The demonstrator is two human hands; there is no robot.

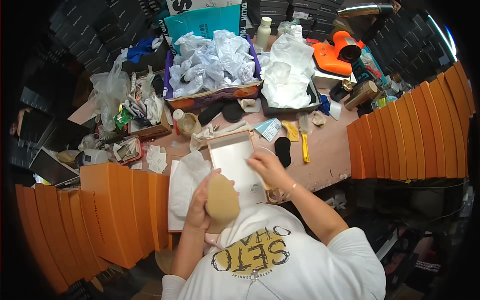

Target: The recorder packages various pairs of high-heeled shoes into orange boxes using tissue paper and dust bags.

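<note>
My left hand [199, 206] is wrapped round a shoe [223, 201], its tan sole facing up, close to my chest. A pale pink part of it shows below the sole. To its right, my right hand [267, 169] is closed over the right side of an open white box with orange edges [231, 150]. A thin pale edge shows by its fingers, but what they hold is too hidden to name. White tissue paper [189, 181] lies in an orange-edged tray or lid to the left of the box.
Orange boxes stand in rows at left [107, 215] and right [400, 135]. Behind are a purple carton [212, 97] of plastic bags, white paper [287, 70] and an orange machine [334, 56]. A yellow-handled brush [304, 142], black pad [283, 151] and jar [189, 124] lie nearer.
</note>
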